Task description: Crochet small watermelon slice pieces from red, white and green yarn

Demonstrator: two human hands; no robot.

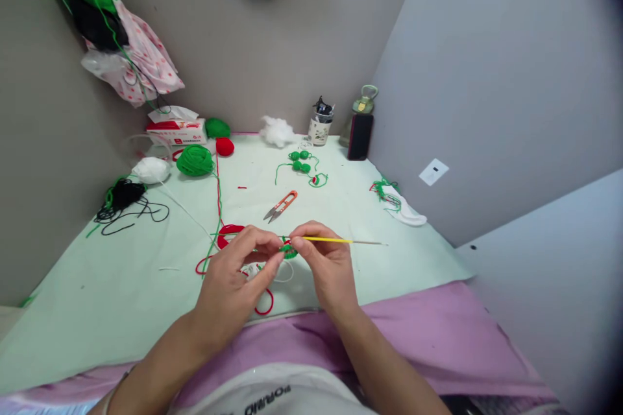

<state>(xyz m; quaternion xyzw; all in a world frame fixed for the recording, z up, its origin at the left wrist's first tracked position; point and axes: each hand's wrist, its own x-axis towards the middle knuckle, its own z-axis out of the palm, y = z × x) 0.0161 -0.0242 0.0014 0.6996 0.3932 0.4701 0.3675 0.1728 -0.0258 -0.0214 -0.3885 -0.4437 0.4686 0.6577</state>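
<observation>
Near the table's front, my left hand (233, 272) pinches a small green, red and white crochet piece (289, 250) between thumb and fingertips. My right hand (328, 266) is closed on a yellow-handled crochet hook (326, 239), its thumb and fingertips meeting the same piece. The hook's metal end points off to the right, away from the work. Part of the piece is hidden by fingers. Red yarn (264, 303) and white yarn loop below my hands. Just beyond them lie orange thread snips (281, 206), blades apart.
Green yarn (195, 161), white yarn (151, 170) and black yarn (125, 194) sit at the left. Small green crocheted balls (300, 162), white stuffing (277, 131), a jar (320, 128) and a phone (360, 137) are at the back. Yarn scraps (387, 194) lie right.
</observation>
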